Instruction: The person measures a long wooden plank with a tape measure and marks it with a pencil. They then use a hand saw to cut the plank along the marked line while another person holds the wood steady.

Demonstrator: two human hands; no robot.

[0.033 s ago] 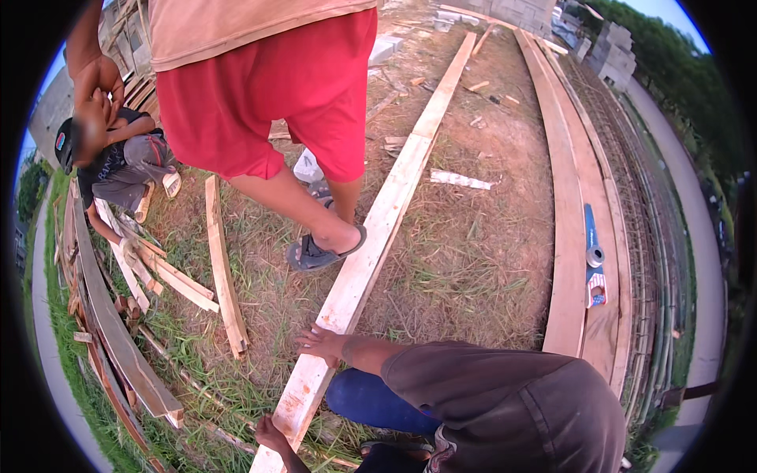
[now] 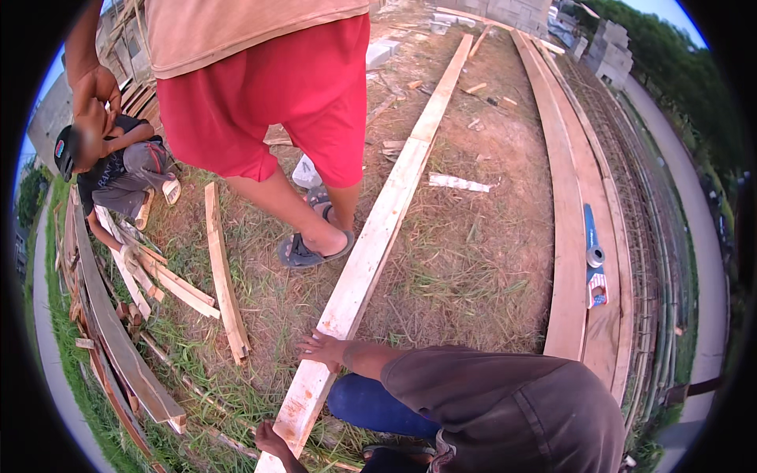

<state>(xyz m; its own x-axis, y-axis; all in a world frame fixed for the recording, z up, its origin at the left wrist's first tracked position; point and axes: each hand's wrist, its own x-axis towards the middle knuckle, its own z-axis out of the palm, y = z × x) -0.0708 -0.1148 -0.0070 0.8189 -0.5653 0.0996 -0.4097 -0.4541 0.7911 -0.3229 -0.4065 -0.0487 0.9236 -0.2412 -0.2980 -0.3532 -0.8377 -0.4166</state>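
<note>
A long, pale wooden board (image 2: pixel 377 221) runs away from me across the grass, with a joint line partway along. My right hand (image 2: pixel 322 348) lies flat on its upper face, fingers spread. Nearer to me, my left hand (image 2: pixel 272 437) is curled at the board's left edge; its fingers are partly hidden. My blue-clad knee (image 2: pixel 378 406) is bent close to the board's right side. Reddish-brown smears mark the wood between and around my hands.
A person in red shorts (image 2: pixel 268 110) stands left of the board, one sandal (image 2: pixel 315 250) beside it. Another person (image 2: pixel 122 169) crouches among wood strips (image 2: pixel 177 284). Long planks (image 2: pixel 564 197) lie at right, bearing a blue tool (image 2: pixel 591 229) with a patterned handle and a grey ring (image 2: pixel 595 256).
The standing person's near foot has shifted slightly left, away from the board's edge. My hands keep their places on the board.
</note>
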